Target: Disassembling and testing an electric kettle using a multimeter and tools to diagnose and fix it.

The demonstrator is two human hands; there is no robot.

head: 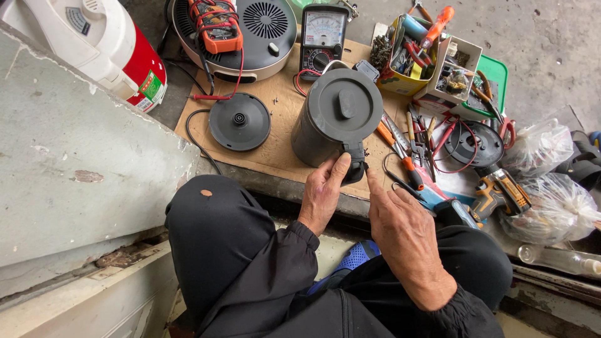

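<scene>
A dark grey electric kettle (332, 116) stands upright with its lid closed on a sheet of brown cardboard (282, 150). My left hand (322, 191) grips the kettle's black handle at the near side, thumb pressed on its top. My right hand (400, 228) hovers just right of the handle with the index finger pointing toward it, holding nothing. The kettle's round black power base (240, 121) lies to the left on the cardboard, its cord trailing off the edge.
An analog multimeter (322, 34) and an orange clamp meter (216, 25) sit at the back by a round appliance (263, 31). Screwdrivers and pliers (410, 141), boxes of parts (438, 59), a cordless drill (498, 191) and plastic bags (551, 206) crowd the right. A concrete ledge (75, 150) rises left.
</scene>
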